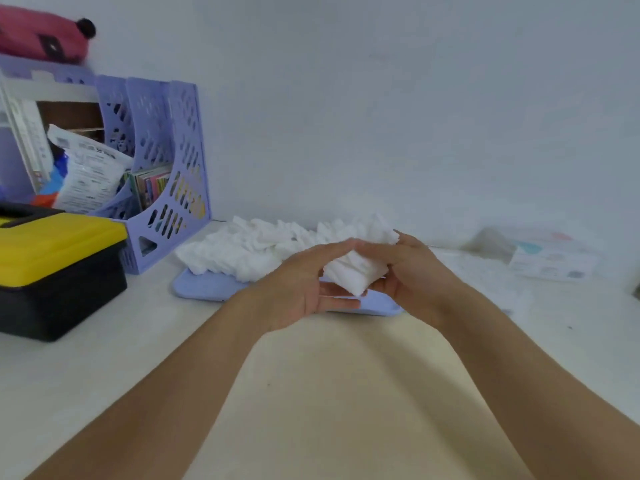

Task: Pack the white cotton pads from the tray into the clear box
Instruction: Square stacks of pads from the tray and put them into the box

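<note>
A heap of white cotton pads (263, 247) lies on a flat lilac tray (207, 289) by the wall. Just in front of the heap, above the tray's near edge, both hands hold a small stack of white cotton pads (356, 271) between them. My left hand (304, 285) cups the stack from the left and below. My right hand (412, 271) presses it from the right, fingers curled over the top. The clear box (550, 254) sits at the far right against the wall, apart from both hands; its contents are too blurred to tell.
A lilac perforated file holder (166, 174) with packets and books stands at the left. In front of it sits a black box with a yellow lid (55, 268). A red pouch (41, 36) rests on top at the upper left. A cream sheet (346, 393) covers the near table.
</note>
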Demonstrator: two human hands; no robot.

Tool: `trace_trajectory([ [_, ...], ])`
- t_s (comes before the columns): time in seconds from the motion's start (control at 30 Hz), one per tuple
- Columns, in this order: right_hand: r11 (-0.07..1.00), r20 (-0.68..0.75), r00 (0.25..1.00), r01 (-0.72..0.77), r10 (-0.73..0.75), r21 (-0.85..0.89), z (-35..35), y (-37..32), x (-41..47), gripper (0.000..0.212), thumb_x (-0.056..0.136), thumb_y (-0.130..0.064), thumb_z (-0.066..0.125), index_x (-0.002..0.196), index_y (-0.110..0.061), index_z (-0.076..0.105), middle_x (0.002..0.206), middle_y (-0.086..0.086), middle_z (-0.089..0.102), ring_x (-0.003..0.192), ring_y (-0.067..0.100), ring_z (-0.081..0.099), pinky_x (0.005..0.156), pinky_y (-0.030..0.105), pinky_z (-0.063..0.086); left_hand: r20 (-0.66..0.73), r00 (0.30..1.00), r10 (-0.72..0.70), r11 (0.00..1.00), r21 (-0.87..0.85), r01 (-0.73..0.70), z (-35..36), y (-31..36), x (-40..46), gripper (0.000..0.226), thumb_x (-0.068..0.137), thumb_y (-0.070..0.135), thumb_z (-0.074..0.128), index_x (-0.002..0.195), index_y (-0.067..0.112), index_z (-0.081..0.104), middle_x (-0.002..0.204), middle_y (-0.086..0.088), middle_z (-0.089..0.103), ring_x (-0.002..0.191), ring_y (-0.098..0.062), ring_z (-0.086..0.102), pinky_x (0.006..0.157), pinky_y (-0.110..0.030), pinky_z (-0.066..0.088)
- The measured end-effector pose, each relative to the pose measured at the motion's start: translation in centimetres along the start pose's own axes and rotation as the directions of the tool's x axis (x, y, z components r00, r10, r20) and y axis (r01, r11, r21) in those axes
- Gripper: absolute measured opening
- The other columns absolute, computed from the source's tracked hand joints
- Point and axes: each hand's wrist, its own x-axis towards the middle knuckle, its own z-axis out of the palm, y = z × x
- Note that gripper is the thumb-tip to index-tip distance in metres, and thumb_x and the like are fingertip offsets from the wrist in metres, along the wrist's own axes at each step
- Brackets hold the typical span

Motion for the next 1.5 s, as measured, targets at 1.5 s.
trace_trajectory([
  [1.5, 0.805, -0.288, 0.844, 0.247, -0.452, -0.540, -9.8, 0.1, -1.0, 0.026, 0.088, -0.016, 0.079, 0.113, -0.008, 0.077, 0.110, -0.002, 0.076, 0.077, 0.009, 0.070, 0.059, 0.020, 0.051, 0.001, 0.992, 0.126, 0.930, -0.348, -0.118, 9.1, -4.7, 4.1, 0.027, 0.106, 0.016, 0.047, 0.127, 0.008, 0.061, 0.122, -0.013, 0.072, 0.113, -0.030, 0.069, 0.090, -0.034, 0.060],
])
